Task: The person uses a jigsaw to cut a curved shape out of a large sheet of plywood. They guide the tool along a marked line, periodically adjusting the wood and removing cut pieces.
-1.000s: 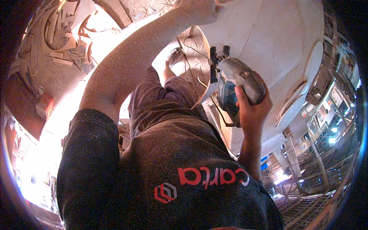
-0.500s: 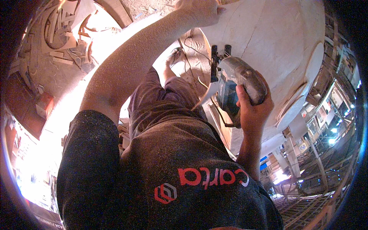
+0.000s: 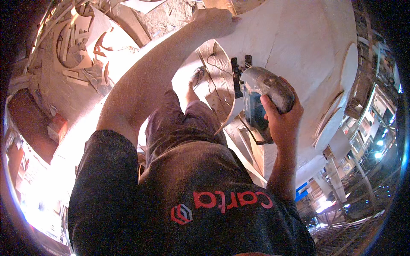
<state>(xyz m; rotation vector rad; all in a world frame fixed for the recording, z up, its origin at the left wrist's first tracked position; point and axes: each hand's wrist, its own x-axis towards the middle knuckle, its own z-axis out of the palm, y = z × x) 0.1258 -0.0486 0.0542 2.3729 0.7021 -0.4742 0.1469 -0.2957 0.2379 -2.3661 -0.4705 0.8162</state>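
Note:
In the head view, my right hand [image 3: 284,115] is wrapped round the body of a dusty jigsaw [image 3: 267,87], thumb on the near side. Its black base [image 3: 236,77] sits at the left edge of a broad pale wooden board [image 3: 307,51]. A thin curved offcut strip [image 3: 232,114] hangs beside the base, below that edge. Dark cord loops under the tool's rear. My left arm reaches across to the far side, where my left hand [image 3: 215,20] rests at the board's far left edge. Its fingers are mostly hidden, so their grip does not show.
Curved wood scraps [image 3: 79,42] litter the dusty floor at far left. A red box [image 3: 57,127] lies nearer. Rounded pale pieces [image 3: 329,126] lie along the board's right side. A cable [image 3: 213,85] runs across the floor near my foot [image 3: 196,77]. Strong glare whitens the left.
The view has shifted slightly, so the floor scraps and the board's corner sit lower in the picture. My right hand stays on the jigsaw, and the tool has hardly moved along the board's edge.

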